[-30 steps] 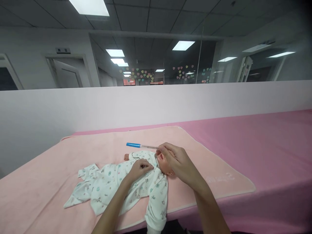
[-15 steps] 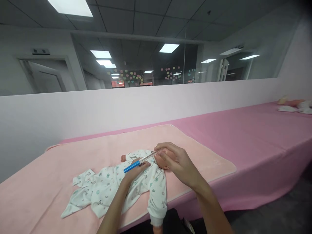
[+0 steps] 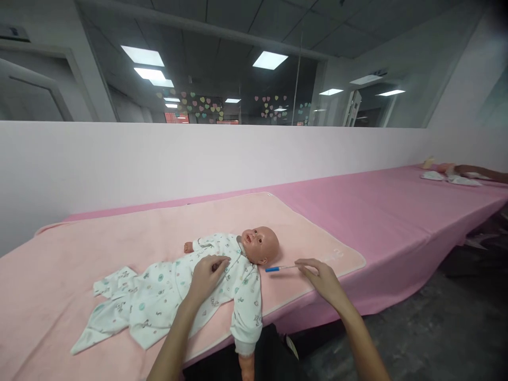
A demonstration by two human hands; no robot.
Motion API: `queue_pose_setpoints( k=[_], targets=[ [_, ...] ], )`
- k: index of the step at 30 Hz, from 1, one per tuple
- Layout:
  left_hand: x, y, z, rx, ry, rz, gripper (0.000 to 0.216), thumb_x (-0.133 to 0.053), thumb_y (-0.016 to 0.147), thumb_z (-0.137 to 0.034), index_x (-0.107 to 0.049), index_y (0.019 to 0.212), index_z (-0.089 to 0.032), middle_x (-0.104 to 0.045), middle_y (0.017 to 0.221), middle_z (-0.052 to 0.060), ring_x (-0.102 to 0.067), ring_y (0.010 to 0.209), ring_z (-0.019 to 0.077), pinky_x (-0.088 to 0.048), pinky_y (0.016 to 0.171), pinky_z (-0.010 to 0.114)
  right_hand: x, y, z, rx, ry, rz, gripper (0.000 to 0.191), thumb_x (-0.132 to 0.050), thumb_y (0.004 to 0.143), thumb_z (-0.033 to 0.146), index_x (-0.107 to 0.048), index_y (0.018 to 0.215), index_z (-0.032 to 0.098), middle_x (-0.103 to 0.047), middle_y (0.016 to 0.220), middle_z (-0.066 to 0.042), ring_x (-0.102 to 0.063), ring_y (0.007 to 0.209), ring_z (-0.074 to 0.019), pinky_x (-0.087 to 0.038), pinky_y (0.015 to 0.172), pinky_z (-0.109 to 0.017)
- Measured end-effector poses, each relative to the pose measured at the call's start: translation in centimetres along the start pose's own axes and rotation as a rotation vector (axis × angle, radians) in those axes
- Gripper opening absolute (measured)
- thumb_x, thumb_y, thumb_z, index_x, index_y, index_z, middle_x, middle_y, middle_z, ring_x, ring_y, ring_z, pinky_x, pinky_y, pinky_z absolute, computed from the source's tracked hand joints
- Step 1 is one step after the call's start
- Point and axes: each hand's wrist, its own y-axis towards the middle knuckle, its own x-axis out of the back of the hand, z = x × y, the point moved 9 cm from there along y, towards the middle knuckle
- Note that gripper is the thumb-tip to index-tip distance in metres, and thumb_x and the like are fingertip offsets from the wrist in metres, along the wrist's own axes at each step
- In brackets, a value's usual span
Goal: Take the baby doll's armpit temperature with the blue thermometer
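A baby doll [image 3: 260,244] lies on its back in a white printed romper [image 3: 159,286], its head toward the right. My left hand [image 3: 208,275] rests at the doll's chest with fingers curled together; whatever they may pinch is hidden. To the right of the doll's head, my right hand [image 3: 319,278] pinches one end of a thin clear thermometer [image 3: 273,269] with a blue end. The blue end points left toward the doll's shoulder, just over the mat, and the thermometer lies roughly level.
A peach mat [image 3: 130,238] lies under the doll on a pink-covered table [image 3: 357,201]. Far along the table at the right are white cloths [image 3: 462,180] and part of another person's arm [image 3: 482,172]. A white wall [image 3: 198,159] with a window above runs along the back.
My right hand has moved right, away from the doll's face, carrying the thermometer. My left hand, earlier under the blue end, now curls at the chest. The view has shifted, uncovering the doll's face.
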Motion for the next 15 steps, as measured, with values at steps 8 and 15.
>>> queue_pose_setpoints(
  k=[8,15],
  targets=[
    [3.4,-10.0,0.8,-0.008,0.333,-0.426,0.036,-0.051,0.08,-0.038,-0.055,0.114,-0.028,-0.051,0.12,0.006,-0.049,0.109,0.0248,-0.042,0.09,0.04,-3.2,-2.8,-3.4,0.008,-0.205,-0.292,0.031,-0.043,0.081,0.033,-0.063,0.097,0.017,-0.06,0.107,-0.014,-0.055,0.103,-0.0276,-0.042,0.089,-0.048],
    [4.5,-11.5,1.8,0.057,0.492,-0.45,0.024,-0.048,0.079,-0.032,-0.065,0.096,-0.031,-0.059,0.109,0.002,-0.055,0.099,0.0241,-0.046,0.081,0.04,-12.5,-0.5,9.0,0.307,0.018,0.073,0.033,-0.032,0.086,0.019,-0.062,0.1,0.019,-0.064,0.101,-0.008,-0.06,0.094,-0.0182,-0.048,0.083,-0.031]
  ],
)
